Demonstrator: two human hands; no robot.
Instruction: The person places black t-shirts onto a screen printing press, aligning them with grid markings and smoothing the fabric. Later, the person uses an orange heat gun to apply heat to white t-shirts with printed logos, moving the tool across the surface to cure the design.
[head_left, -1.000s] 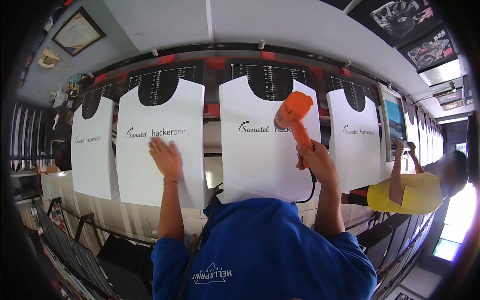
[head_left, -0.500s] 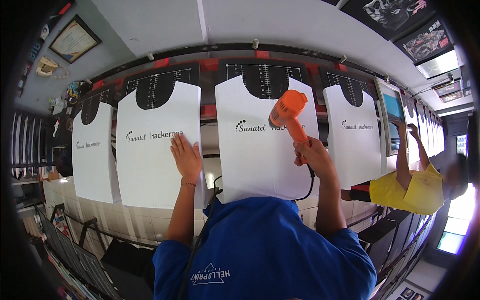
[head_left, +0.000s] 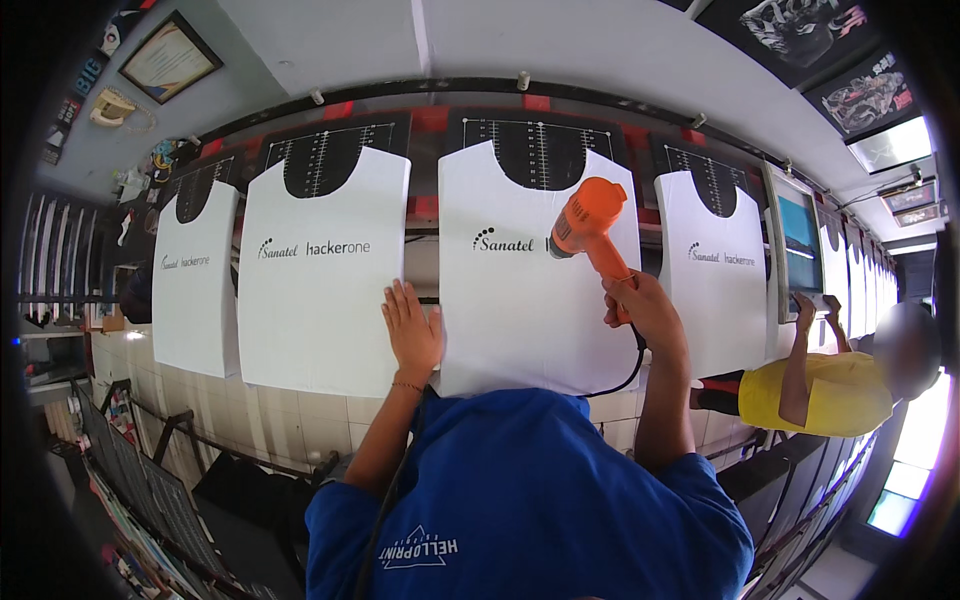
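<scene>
An orange heat gun [head_left: 588,212] is gripped by its handle in my right hand [head_left: 646,312]. Its nozzle points left over a white printed shirt [head_left: 505,325], and its body covers part of the dark print. My left hand [head_left: 412,328] holds nothing, with its fingers stretched out. It is at the right edge of a second white shirt [head_left: 310,320], by the gap between the two shirts. Both shirts lie on black boards with white ruler marks; one board [head_left: 535,130] shows at the neckline of the shirt before me.
More white shirts lie in the row, one at far left [head_left: 193,310] and one to the right [head_left: 708,310]. Farther right, a person in a yellow top [head_left: 825,392] handles a framed screen [head_left: 797,235]. A black cord [head_left: 625,385] hangs from the heat gun.
My left hand has slid right and down, off the print of the left shirt to its edge. The heat gun stays over the same shirt. The co-worker's hands have lowered along the screen.
</scene>
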